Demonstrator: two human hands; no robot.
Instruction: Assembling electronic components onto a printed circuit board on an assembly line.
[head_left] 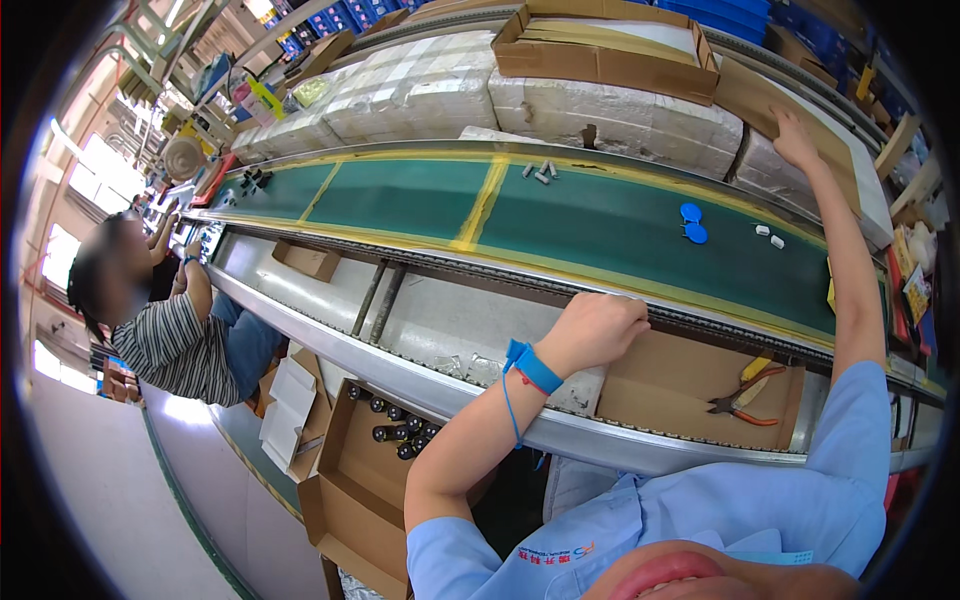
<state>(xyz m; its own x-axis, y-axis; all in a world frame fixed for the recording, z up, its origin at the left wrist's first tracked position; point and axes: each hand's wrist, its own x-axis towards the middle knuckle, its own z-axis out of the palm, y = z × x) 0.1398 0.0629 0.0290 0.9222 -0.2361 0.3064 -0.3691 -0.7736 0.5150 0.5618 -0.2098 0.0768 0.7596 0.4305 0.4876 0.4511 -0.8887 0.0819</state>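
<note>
My left hand (598,332), with a blue strap round its wrist, is curled closed at the near edge of the green conveyor belt (400,205). Whether anything sits inside its fingers is hidden. Far to the right, my right arm stretches over the belt. My right hand (795,138) has its fingers extended at a brown cardboard sheet (826,140) on the foam blocks. Two blue discs (694,234) and two small white parts (770,237) lie on the belt between my hands. Several short grey cylinders (541,178) rest farther left, near its back edge.
Below the belt, a cardboard-lined tray (660,390) holds orange-handled pliers (745,400). Taped white foam blocks (420,90) bear an open carton (608,78). A box with black cylindrical parts (402,432) stands lower left. Another person (170,335) in stripes works at left.
</note>
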